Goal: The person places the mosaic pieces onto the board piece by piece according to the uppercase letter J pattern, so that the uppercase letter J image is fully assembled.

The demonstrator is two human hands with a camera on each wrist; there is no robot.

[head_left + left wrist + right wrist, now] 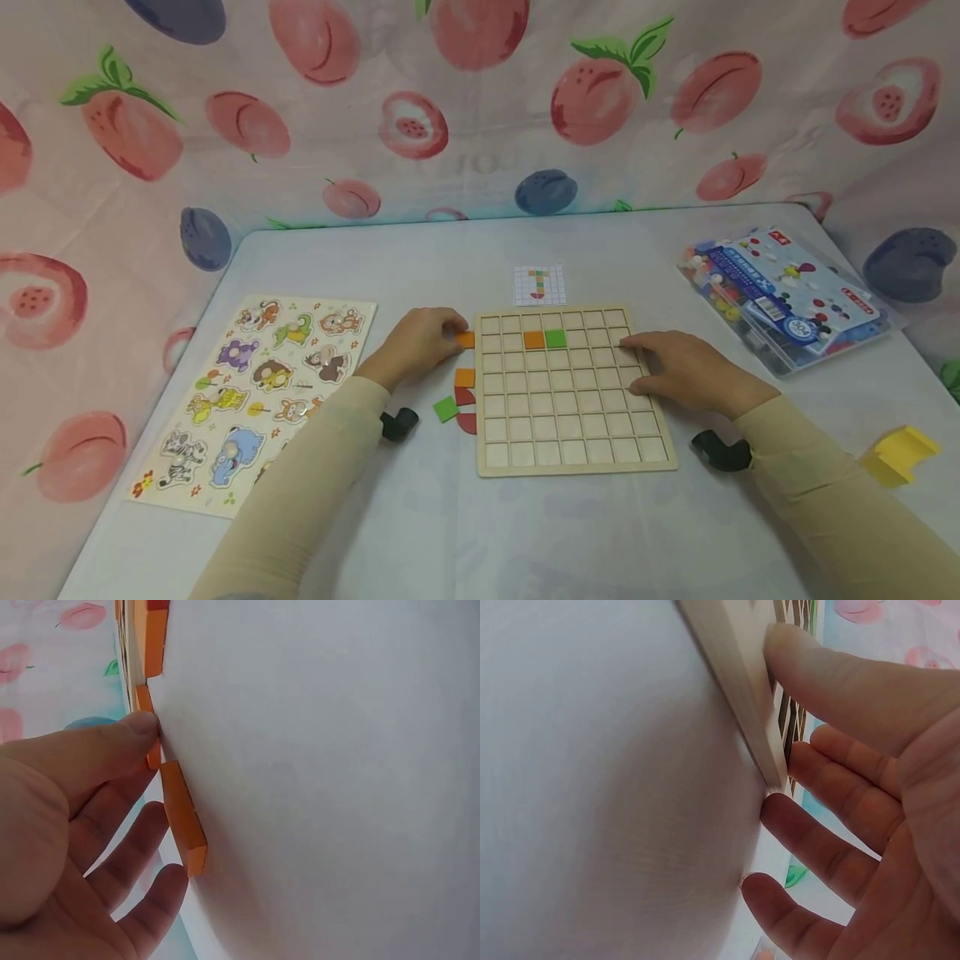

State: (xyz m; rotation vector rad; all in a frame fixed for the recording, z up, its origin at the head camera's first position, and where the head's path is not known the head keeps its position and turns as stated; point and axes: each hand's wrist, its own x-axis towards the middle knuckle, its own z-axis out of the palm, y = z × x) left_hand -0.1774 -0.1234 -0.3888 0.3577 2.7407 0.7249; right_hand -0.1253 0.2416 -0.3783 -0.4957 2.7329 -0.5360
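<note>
A square wooden grid board (561, 473) lies on the table, an orange square tile (533, 340) and a green square tile (555, 338) side by side in its second row. At its left edge my left hand (420, 343) pinches an orange tile (145, 694) between thumb and fingers. Another orange tile (184, 817) stands by its lower fingertips, mostly hidden in the head view. My right hand (693, 372) rests its thumb and fingertips on the board's right edge, fingers relaxed. Beside the board lie an orange tile (465, 378), red curved pieces (467, 422) and a green tile (446, 409).
Behind the board lies a small printed pattern card (539, 286). An animal puzzle board (255, 392) is on the left, partly under my left sleeve. A clear plastic box (791, 300) stands at the back right, and a yellow plastic piece (900, 455) lies near the right sleeve.
</note>
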